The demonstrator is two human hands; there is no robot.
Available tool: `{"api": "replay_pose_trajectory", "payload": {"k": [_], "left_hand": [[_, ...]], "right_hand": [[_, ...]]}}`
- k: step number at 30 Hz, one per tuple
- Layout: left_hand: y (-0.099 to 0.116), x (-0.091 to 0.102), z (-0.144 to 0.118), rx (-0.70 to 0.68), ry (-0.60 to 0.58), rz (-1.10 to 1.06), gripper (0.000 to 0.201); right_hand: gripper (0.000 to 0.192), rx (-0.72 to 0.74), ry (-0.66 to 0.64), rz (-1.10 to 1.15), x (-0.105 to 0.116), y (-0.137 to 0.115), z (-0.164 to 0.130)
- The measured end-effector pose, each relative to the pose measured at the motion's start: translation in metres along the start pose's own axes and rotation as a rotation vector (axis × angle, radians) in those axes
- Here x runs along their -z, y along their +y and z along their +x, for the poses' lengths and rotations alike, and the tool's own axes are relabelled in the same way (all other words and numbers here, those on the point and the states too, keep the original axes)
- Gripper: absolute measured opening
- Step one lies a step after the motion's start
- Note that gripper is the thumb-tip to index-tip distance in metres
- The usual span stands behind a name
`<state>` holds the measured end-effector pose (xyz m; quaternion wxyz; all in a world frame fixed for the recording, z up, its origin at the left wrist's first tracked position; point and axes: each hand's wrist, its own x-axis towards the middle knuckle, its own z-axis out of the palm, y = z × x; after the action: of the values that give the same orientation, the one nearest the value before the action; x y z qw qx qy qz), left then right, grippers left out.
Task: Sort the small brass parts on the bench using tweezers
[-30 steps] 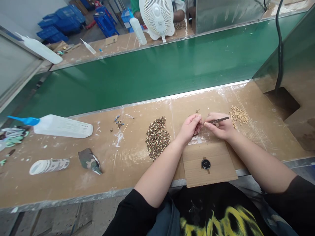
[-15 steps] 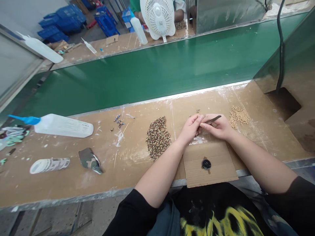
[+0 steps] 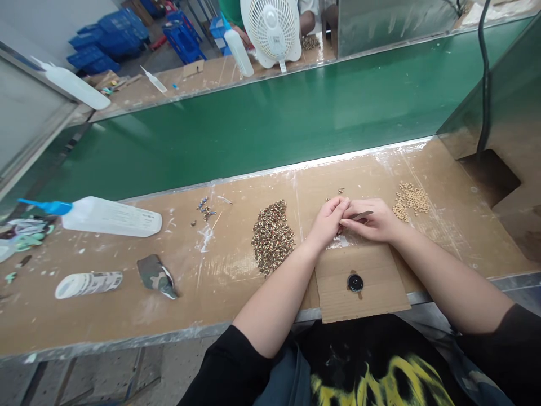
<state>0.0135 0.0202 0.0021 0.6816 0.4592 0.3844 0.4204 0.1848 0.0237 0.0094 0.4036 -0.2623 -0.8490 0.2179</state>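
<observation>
Over the bench my two hands meet, fingertips together. My left hand (image 3: 327, 223) is closed in a pinch; whatever it holds is hidden by the fingers. My right hand (image 3: 378, 220) grips slim dark tweezers (image 3: 362, 215), whose back end sticks out above the thumb while the tips are hidden. Just below the hands lies a piece of cardboard (image 3: 380, 276) bearing a small round black dish (image 3: 355, 283). Left of my left hand is a heap of small brass-coloured pieces (image 3: 273, 237). Small tan beads (image 3: 411, 200) are spread beyond my right hand.
On the left lie a white bottle with a blue nozzle (image 3: 112, 217), a white tube (image 3: 88, 284) and a camouflage-patterned scrap (image 3: 156, 275). A green belt (image 3: 262, 124) runs behind the bench. Across it stand a white fan (image 3: 273, 31) and a person, partly hidden. A black cable (image 3: 484, 84) hangs at right.
The tweezers have tilted lower, their back end dropping toward my right hand. My right fingers have shifted slightly; my left hand stays nearly still. The person across the belt has moved their hands.
</observation>
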Motion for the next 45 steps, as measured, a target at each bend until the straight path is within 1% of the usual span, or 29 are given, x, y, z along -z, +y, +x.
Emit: {"api": "replay_pose_trajectory", "payload": {"k": [11, 22, 30, 39, 45], "left_hand": [[-0.0024, 0.0025, 0.0019, -0.004, -0.005, 0.020, 0.052], [-0.0046, 0.0030, 0.0026, -0.016, -0.008, 0.023, 0.052], [-0.0042, 0.0032, 0.0024, -0.008, 0.000, 0.031, 0.052], [-0.0060, 0.0045, 0.0022, -0.035, 0.008, 0.060, 0.051], [-0.0076, 0.0046, 0.0027, -0.038, 0.003, 0.063, 0.051]], "right_hand": [[0.010, 0.003, -0.002, -0.037, 0.0007, -0.0018, 0.0016], [0.012, 0.001, 0.003, -0.026, 0.0002, -0.0004, 0.0013], [0.012, -0.033, -0.015, -0.014, -0.0005, -0.0006, 0.0009], [0.012, -0.027, -0.019, -0.012, 0.0001, 0.0003, 0.0005], [0.016, -0.021, -0.010, -0.032, -0.0002, 0.0001, 0.0006]]}}
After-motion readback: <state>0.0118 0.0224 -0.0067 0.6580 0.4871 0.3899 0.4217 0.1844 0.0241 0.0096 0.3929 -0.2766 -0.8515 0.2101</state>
